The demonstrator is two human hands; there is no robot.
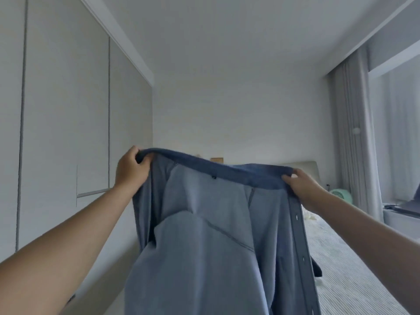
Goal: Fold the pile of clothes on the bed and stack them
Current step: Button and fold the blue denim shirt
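Observation:
A blue button-up garment [204,235] hangs in the air in front of me, its darker top edge stretched between my hands. My left hand [130,169] grips the left end of that edge, fingers curled over it. At the right end my right hand [304,187] pinches the edge beside the button placket with its white buttonholes. The cloth drops down out of the bottom of the frame. The bed [345,258], with a light striped cover, lies to the right and below. The pile of clothes is hidden behind the garment, apart from a dark scrap [317,270] at its right edge.
White wardrobe doors [63,133] fill the left wall. Grey curtains [354,133] and a window are on the right. A mint green fan [341,195] stands near the bed's padded headboard [304,165].

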